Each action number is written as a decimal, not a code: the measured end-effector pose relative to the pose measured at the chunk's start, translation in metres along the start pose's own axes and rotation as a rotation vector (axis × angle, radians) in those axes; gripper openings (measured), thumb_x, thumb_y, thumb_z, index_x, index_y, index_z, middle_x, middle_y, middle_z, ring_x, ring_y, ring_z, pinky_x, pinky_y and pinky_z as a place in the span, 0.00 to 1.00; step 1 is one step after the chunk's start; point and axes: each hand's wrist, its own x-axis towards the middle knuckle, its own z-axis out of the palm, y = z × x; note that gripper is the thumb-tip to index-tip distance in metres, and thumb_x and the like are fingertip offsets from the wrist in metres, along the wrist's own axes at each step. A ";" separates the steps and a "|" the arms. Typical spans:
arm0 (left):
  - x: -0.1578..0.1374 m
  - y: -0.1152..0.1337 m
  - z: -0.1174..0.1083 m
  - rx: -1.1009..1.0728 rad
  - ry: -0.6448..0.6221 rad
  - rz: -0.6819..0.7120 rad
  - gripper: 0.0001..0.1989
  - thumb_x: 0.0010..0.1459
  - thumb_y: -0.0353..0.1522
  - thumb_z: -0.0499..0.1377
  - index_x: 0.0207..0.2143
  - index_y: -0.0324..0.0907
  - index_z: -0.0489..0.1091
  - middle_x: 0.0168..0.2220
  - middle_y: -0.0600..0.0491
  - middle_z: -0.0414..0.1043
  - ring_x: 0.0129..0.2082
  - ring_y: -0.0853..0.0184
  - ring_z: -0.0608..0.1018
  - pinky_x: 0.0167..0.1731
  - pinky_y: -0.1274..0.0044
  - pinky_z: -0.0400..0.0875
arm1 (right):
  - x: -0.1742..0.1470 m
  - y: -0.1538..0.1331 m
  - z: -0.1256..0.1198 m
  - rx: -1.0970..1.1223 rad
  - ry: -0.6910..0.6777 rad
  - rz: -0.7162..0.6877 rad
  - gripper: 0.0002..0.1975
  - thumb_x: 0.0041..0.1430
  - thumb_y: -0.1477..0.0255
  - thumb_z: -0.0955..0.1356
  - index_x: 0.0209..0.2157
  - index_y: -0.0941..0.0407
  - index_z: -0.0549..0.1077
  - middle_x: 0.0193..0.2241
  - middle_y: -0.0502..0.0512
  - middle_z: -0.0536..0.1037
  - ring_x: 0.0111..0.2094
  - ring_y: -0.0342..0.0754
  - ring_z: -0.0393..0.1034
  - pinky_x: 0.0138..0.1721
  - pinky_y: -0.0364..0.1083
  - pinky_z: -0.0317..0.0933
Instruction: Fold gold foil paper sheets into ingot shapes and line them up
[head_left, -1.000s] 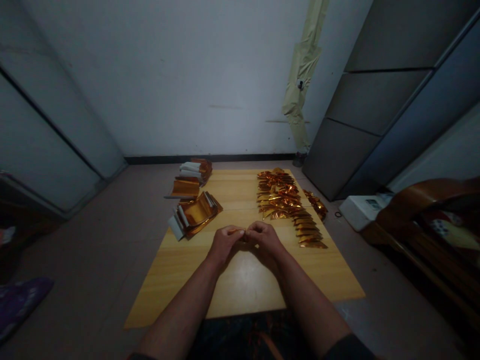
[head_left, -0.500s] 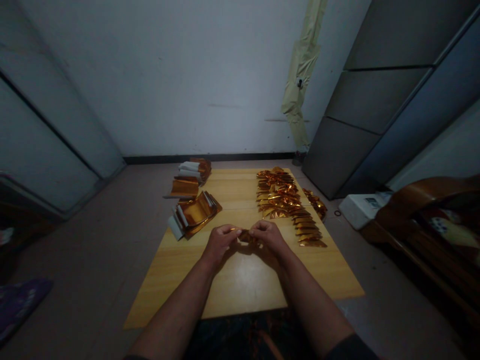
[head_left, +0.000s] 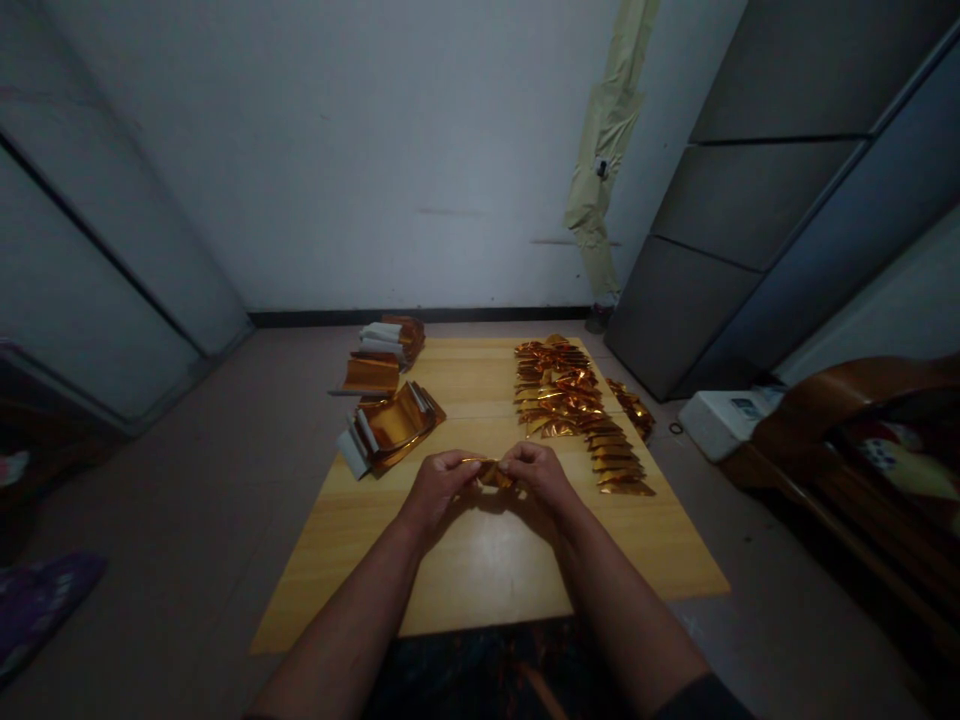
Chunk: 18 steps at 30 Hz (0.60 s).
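Between my two hands, just above the near middle of the wooden table, is a small piece of folded gold foil paper. My left hand pinches its left end between thumb and fingers. At the other end, my right hand grips it the same way. Beyond my left hand lies a stack of curved gold foil sheets with pale backs. Rows of folded gold foil pieces overlap one another on the right side, the nearer row ending beyond my right hand.
More foil sheets lie at the table's far left corner. Extra folded foil sits past the right edge. A grey cabinet, a white box and wooden furniture stand at right. A purple bag is on the floor at left.
The foil piece has tilted slightly between my fingers and shows more of its shiny face. Both hands keep their hold in nearly the same place.
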 end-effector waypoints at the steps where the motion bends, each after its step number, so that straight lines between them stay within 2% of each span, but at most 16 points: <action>1: 0.000 0.000 0.000 0.001 0.001 -0.005 0.18 0.46 0.41 0.68 0.34 0.36 0.78 0.23 0.51 0.74 0.20 0.70 0.72 0.22 0.79 0.64 | 0.000 0.000 0.000 0.004 0.000 0.001 0.10 0.37 0.67 0.74 0.20 0.57 0.73 0.17 0.49 0.74 0.19 0.42 0.64 0.22 0.41 0.57; 12: -0.003 0.008 0.001 0.144 -0.001 0.092 0.18 0.50 0.44 0.64 0.25 0.36 0.73 0.20 0.54 0.68 0.21 0.71 0.68 0.22 0.80 0.60 | -0.005 -0.007 0.000 0.002 -0.022 -0.024 0.10 0.37 0.67 0.75 0.19 0.57 0.73 0.18 0.50 0.75 0.21 0.44 0.68 0.25 0.42 0.60; 18: -0.007 0.011 0.008 0.166 0.064 0.170 0.19 0.52 0.46 0.62 0.22 0.39 0.69 0.20 0.56 0.65 0.21 0.72 0.66 0.23 0.80 0.58 | -0.006 -0.010 0.004 0.017 -0.017 -0.010 0.11 0.37 0.66 0.75 0.18 0.56 0.72 0.17 0.50 0.75 0.21 0.45 0.69 0.25 0.43 0.61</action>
